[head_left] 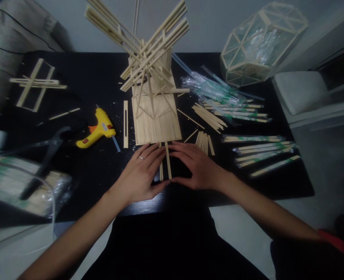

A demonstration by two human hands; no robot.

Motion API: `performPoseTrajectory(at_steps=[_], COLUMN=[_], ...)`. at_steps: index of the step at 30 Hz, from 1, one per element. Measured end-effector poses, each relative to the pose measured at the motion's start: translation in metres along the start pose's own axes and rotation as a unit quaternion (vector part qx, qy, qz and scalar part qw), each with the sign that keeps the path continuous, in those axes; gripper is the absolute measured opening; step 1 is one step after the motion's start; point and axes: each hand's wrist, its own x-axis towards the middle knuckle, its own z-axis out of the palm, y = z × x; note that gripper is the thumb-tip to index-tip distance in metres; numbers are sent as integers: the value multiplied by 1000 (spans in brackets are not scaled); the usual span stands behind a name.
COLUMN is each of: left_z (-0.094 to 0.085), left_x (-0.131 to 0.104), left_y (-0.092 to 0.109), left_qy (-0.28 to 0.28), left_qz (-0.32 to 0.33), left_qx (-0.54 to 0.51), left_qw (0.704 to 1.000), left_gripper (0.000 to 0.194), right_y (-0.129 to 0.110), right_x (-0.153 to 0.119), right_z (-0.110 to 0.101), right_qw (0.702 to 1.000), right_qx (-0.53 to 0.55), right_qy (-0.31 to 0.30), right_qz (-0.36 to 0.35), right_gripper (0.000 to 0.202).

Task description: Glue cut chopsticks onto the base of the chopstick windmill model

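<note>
Two narrow strips of wooden chopsticks lie side by side on the black table, just in front of a flat chopstick panel. My left hand, with a ring on one finger, rests over the left strip; its fingers are together and its thumb touches the near end of the right strip. From the other side, my right hand holds the right strip between fingertips at the far end and thumb at the near end. Behind the panel rises a windmill-like chopstick model with crossed blades.
A yellow glue gun lies to the left, beside a narrow chopstick frame. Loose sticks and wrapped chopsticks cover the right. A chopstick lattice, a bagged bundle and a polyhedral lantern stand farther out.
</note>
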Motion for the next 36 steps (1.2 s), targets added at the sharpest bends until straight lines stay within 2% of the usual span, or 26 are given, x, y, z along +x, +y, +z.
performPoseTrajectory(at_steps=[12,25,36], left_z=[-5,-4,-2], left_x=[2,2,1], left_y=[2,2,1], left_qy=[-22,-12,-8], left_qz=[9,-6,-2], left_qx=[22,-24,-21], left_qw=[999,1000,1000], left_gripper=[68,70,68], right_y=[-2,0,1], right_x=[2,1,1], right_z=[0,2,3], right_qw=[1000,999,999], right_qx=[-9,22,13], right_qy=[10,22,29], right_qz=[0,10,2], right_gripper=[60,63,62])
